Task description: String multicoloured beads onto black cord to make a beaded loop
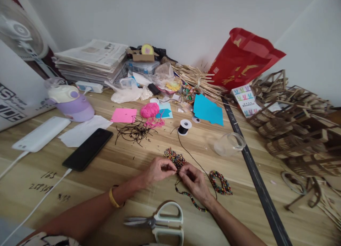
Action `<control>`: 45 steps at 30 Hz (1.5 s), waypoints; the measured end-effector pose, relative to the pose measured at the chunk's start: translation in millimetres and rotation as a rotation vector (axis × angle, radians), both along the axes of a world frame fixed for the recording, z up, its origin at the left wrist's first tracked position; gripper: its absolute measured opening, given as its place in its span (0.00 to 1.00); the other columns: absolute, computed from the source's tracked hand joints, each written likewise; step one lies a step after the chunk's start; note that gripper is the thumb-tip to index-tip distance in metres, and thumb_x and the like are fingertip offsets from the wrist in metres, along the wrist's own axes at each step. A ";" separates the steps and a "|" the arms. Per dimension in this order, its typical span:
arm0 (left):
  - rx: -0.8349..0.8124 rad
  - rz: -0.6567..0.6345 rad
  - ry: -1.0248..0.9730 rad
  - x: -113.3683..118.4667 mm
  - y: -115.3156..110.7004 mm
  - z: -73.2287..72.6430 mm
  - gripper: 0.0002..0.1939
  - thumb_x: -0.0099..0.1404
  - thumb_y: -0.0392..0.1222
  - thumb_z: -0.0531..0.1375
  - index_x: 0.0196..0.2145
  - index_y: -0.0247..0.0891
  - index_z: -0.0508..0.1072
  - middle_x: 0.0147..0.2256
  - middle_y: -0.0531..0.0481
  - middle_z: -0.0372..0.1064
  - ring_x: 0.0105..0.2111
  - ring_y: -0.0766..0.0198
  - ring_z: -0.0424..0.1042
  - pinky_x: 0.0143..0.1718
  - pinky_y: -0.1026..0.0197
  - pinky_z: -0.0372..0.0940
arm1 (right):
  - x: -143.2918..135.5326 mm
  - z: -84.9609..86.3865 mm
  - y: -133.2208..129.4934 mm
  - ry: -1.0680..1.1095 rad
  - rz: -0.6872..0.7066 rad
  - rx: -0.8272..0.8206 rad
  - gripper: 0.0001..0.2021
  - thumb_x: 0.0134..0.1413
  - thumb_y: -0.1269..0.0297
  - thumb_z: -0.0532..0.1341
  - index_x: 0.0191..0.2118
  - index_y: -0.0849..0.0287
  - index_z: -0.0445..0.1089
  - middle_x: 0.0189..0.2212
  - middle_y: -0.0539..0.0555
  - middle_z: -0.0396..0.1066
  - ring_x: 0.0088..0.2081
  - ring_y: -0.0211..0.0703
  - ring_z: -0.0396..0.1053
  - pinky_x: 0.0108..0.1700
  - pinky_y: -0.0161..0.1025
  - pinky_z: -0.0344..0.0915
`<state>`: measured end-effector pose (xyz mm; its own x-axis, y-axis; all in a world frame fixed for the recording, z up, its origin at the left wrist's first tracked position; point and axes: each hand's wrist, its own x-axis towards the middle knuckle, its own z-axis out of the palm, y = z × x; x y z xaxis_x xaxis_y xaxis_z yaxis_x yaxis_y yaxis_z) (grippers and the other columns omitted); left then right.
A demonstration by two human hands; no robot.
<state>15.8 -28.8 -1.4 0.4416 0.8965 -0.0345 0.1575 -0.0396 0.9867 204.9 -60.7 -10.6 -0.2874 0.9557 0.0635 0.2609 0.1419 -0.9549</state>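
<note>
Both hands meet just in front of a pile of multicoloured beads [173,155]. My left hand [160,169] is closed in a pinch of thumb and forefinger; what lies between the tips is too small to tell. Close beside it, my right hand [195,182] also pinches at the black cord. A beaded strand [191,198] hangs below the fingers and runs under my right wrist. A black cord [193,155] curves from the spool [184,127] past my right hand. To the right lies a coiled bead string [220,183].
Scissors [162,223] lie near the front edge. A clear jar [229,144] rests on its side at the right, beside woven baskets [287,143]. A phone [87,150], black cord scraps [135,130] and pink yarn [149,110] occupy the left and middle.
</note>
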 end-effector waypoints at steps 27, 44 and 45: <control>-0.187 -0.059 -0.089 -1.2 4.4 -6.8 0.06 0.50 0.35 0.65 0.27 0.30 0.75 0.23 0.51 0.71 0.24 0.70 0.66 0.27 0.68 0.59 | -0.1 -1.8 0.1 -0.064 0.032 -0.002 0.09 0.56 0.61 0.57 0.28 0.59 0.65 0.22 0.48 0.60 0.24 0.36 0.55 0.25 0.32 0.53; -0.178 -0.077 -0.103 -1.3 4.1 -5.0 0.06 0.50 0.37 0.65 0.27 0.31 0.75 0.23 0.51 0.71 0.24 0.70 0.66 0.26 0.69 0.60 | -1.4 -0.6 0.2 -0.080 0.029 0.013 0.09 0.56 0.61 0.58 0.28 0.59 0.66 0.22 0.48 0.60 0.24 0.36 0.56 0.25 0.32 0.54; -0.176 -0.079 -0.101 -1.3 4.0 -5.2 0.06 0.50 0.37 0.65 0.27 0.31 0.75 0.23 0.51 0.71 0.24 0.70 0.66 0.26 0.68 0.60 | -1.3 -0.8 0.2 -0.081 0.029 0.015 0.09 0.56 0.61 0.58 0.27 0.59 0.66 0.22 0.48 0.60 0.24 0.36 0.56 0.25 0.32 0.54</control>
